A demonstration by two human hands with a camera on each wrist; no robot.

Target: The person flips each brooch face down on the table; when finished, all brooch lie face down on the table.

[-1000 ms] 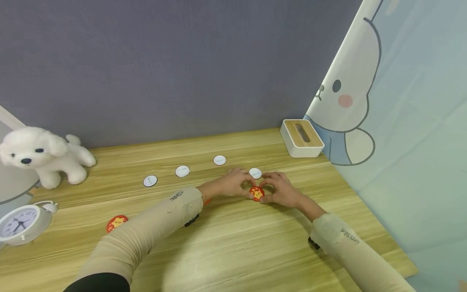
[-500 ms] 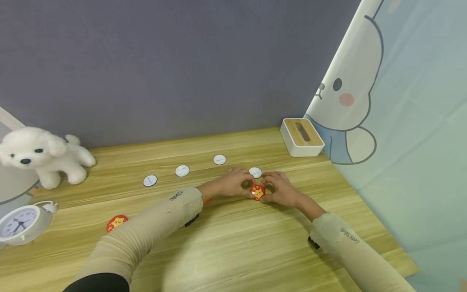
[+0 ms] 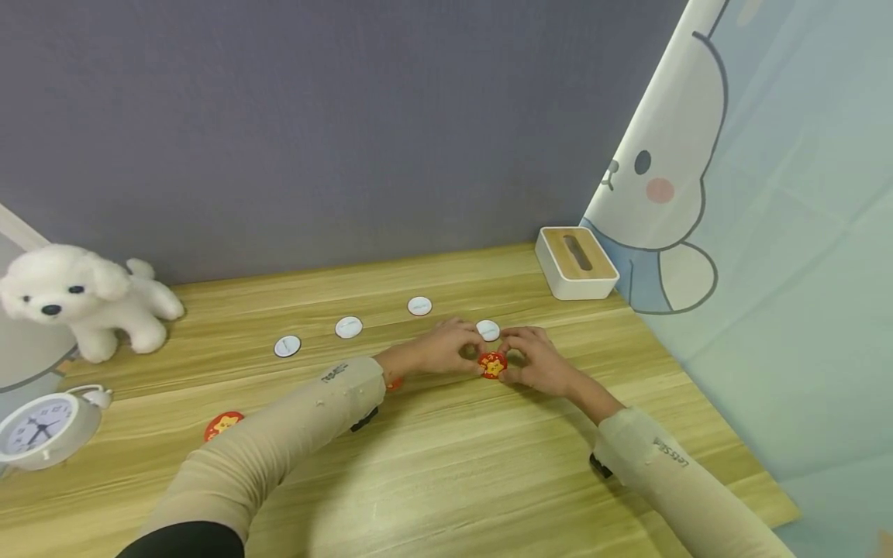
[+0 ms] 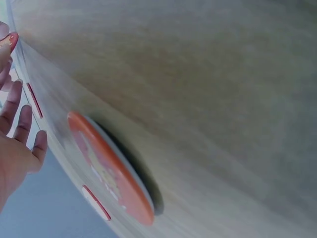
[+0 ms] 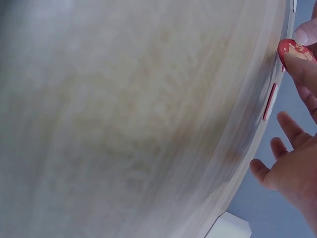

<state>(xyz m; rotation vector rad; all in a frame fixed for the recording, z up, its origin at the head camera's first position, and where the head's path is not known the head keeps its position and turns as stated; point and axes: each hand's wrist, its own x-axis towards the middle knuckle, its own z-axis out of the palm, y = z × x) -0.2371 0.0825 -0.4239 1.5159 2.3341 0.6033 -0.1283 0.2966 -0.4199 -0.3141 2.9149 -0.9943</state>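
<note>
Between the two hands is a red round disc with a yellow star and yellow lettering, printed face up in the head view. My left hand pinches its left edge with thumb and finger. From the opposite side, the thumb and forefinger of my right hand grip the right edge. In the right wrist view the disc shows at the upper right, partly covered by fingers; the remaining fingers spread away from it. A white disc lies just behind the hands.
Three more white discs, including the leftmost disc, lie in a row. One red star disc sits left of the left sleeve, another under the left wrist. A plush dog, alarm clock and tissue box stand around.
The held red disc has turned a little between the fingers and shifted slightly away from the person. Both hands stay almost in place, and the other discs have not moved.
</note>
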